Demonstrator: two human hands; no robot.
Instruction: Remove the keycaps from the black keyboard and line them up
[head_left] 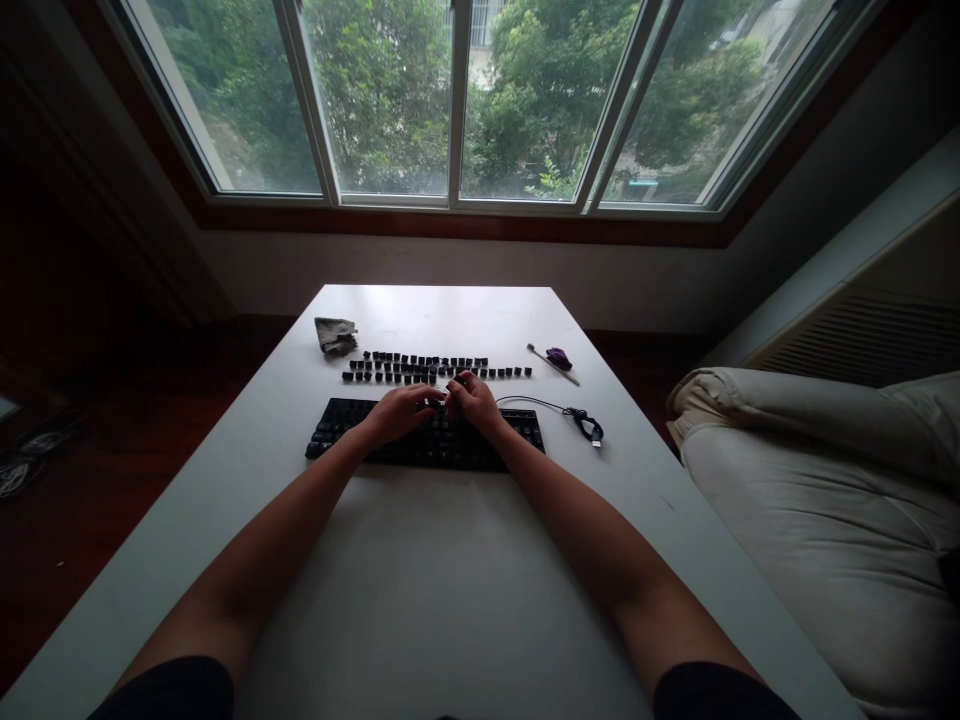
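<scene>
A black keyboard lies across the white table. Over its middle, my left hand is bent, its fingertips drawn together and meeting those of the other hand. My right hand is closed in a pinch just above the keys. A small dark thing shows at its fingertips, too small to name, and the fingers partly hide it. Behind the hands, loose black keycaps stand in rows. The keyboard's cable lies bundled at the right, its USB plug showing.
A grey cloth lies at the table's back left. Toward the back right are a thin brush and a crumpled purple thing. A pale sofa stands along the right side of the table. Windows rise beyond the far edge.
</scene>
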